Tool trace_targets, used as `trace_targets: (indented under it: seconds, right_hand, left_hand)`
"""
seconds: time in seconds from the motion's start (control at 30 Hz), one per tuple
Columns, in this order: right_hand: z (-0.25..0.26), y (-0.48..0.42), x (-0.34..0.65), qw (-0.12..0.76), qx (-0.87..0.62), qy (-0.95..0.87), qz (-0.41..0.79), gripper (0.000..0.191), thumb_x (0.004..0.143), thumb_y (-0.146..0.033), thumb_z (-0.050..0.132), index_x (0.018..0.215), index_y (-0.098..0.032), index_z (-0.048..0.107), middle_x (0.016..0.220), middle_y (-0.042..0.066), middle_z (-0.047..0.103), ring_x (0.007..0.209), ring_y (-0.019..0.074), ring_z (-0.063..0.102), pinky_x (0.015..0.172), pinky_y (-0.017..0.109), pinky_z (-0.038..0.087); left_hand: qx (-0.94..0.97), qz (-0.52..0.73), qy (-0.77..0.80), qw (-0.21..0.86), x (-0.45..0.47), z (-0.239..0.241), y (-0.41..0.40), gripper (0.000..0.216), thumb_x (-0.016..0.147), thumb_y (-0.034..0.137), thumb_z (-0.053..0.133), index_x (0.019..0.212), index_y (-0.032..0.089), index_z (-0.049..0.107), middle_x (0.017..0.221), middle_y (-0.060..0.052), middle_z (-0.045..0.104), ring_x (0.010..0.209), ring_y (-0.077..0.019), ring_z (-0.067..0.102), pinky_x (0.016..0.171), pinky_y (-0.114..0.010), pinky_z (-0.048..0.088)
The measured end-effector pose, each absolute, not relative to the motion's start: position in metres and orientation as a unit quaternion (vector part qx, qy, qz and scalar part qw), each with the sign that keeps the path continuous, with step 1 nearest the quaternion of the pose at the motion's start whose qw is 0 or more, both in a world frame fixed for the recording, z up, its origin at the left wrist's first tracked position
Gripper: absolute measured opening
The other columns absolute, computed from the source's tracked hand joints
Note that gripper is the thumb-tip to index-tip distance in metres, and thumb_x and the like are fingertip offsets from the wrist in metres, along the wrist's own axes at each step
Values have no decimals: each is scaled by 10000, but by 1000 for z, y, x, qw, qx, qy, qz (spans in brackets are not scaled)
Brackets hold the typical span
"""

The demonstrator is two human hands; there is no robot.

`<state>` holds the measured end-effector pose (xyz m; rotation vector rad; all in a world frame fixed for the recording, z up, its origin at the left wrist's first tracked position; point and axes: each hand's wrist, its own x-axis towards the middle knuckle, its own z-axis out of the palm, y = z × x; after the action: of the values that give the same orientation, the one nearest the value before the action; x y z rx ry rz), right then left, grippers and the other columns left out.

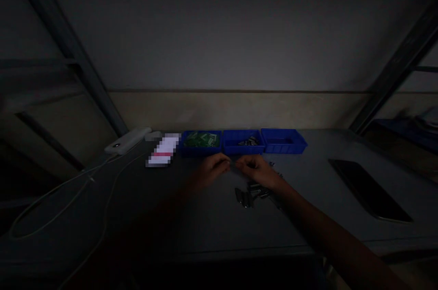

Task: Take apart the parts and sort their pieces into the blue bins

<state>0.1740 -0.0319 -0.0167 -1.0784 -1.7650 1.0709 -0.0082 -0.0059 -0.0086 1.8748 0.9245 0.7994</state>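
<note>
You are working at a grey counter (171,230), dimly lit. Towards its right edge a dark tablet-like slab (371,189) is lying flat. Along the back edge three blue bins are standing in a row: the left bin (191,150) is carrying green pieces (201,139), the middle bin (242,149) is holding small grey pieces (250,141) towards its right side, and the right bin (285,147) is standing beside it. Near the back left corner a white device (128,140) is resting, and between it and the left bin a phone (163,150) is glowing.

Your right hand (255,169) and left hand (216,166) are meeting just in front of the middle bin, fingers drawn narrow, both apparently pinching one small piece (232,163) above the counter. Under your right wrist, nearer the front edge, shiny metal parts (244,197) are lying loose.

The small piece is probably feeling light and stiff, perhaps slippery; its opposite ends are offering the best hold. The shiny parts are likely behaving similarly, gripped by their edges. No brand or writing is showing legibly; the phone's screen is appearing only as blurred blocks.
</note>
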Motion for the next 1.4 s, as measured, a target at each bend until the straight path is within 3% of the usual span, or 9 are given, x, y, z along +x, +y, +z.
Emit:
trace_targets:
  seconds: [0.37,0.57,0.67,0.83,1.03,1.2,1.4]
  right_hand:
    - [-8,-34,173,377,-432,-653,495,282,707,-417,562,674,-138,589,492,-46,452,456,68,392,475,209,309]
    - [-15,-33,171,407,-441,-670,437,308,740,-439,554,747,-135,598,563,-24,496,494,71,407,468,201,308]
    - [-17,-33,170,396,-441,-676,438,321,735,-455,567,756,-136,595,556,-30,491,475,65,393,448,195,295]
    - [-15,-33,171,378,-431,-672,468,351,716,-485,581,694,-135,582,504,-41,467,436,61,397,434,198,298]
    - [-10,-35,173,354,-419,-677,491,309,732,-428,566,619,-141,549,461,-51,455,404,55,394,426,196,288]
    - [-8,-36,173,348,-415,-661,519,257,720,-368,547,595,-145,542,459,-38,500,410,70,441,445,202,328]
    - [-8,-34,173,374,-411,-646,523,195,707,-322,525,669,-138,579,482,-29,531,428,78,465,466,208,361]
  left_hand:
    - [729,351,336,482,-9,-13,-8,247,742,323,553,926,160,520,764,-18,604,714,-127,555,637,-244,423]
    - [716,363,381,458,-5,-9,-9,281,813,405,441,857,154,559,663,-3,579,605,-105,513,561,-222,408]
    - [721,362,388,446,-6,-9,-8,269,792,405,474,816,149,554,640,7,562,594,-103,510,549,-216,402]
    - [735,361,367,440,-8,-11,-6,213,753,342,534,855,155,543,724,-4,594,662,-119,547,604,-234,418]
    - [764,359,336,418,-9,-11,-5,171,735,282,565,852,157,556,954,-68,619,876,-165,584,756,-279,449]
    - [745,379,309,454,-9,-15,-5,255,738,268,574,961,161,507,926,-72,638,865,-166,602,776,-300,457]
    - [721,400,314,471,-7,-9,-7,266,697,319,620,889,158,531,892,-64,638,828,-163,599,723,-275,455]
